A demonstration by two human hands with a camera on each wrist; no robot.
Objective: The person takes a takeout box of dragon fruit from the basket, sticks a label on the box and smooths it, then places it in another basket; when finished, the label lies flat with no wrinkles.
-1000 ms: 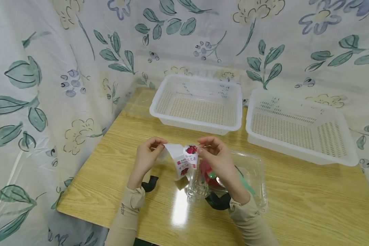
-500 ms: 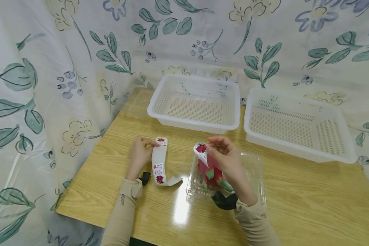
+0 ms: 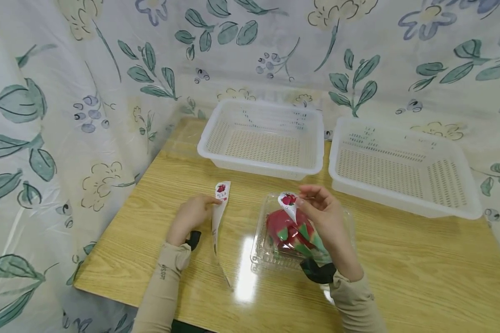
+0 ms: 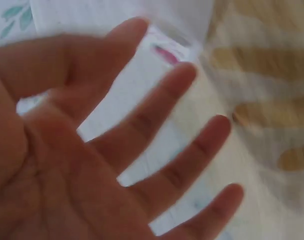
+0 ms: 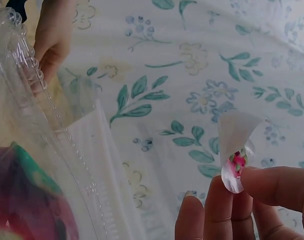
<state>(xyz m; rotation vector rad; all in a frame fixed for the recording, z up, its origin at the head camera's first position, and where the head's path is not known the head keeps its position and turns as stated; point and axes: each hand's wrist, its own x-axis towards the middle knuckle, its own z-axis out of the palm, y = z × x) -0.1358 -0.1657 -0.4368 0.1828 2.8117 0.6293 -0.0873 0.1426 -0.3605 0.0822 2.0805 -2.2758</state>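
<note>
White cloth (image 3: 46, 203) printed with flowers and green leaves hangs down my left side, and then comes the wood-grain counter (image 3: 129, 245). At its far corner I've got a clear plastic container (image 3: 187, 135), faint against the cloth. Nearer, a beige sleeve (image 3: 158, 291) and a black band (image 3: 194, 239), and there's the left hand (image 3: 191, 215): thumb and forefinger pinching a strip of labels (image 3: 217, 216), the other fingers stretched out and slightly blurred in my left wrist view. That strip rises past the fingertips and trails toward the near side; whether its tail touches the counter, I can't tell. Behind it, a white perforated basket (image 3: 250, 165). Across to the middle: clear plastic box (image 3: 260, 233) on the counter, in front of that basket, a red fruit (image 3: 279, 219) with green tips inside. And look at the right hand (image 3: 325, 217), thumb and fingertip gripping a single label (image 3: 289, 204) above the far part of the box! Right wrist view, I see it curling, apart from the plastic. Last on my right, a second white basket (image 3: 400, 203), a narrow gap between the two.
</note>
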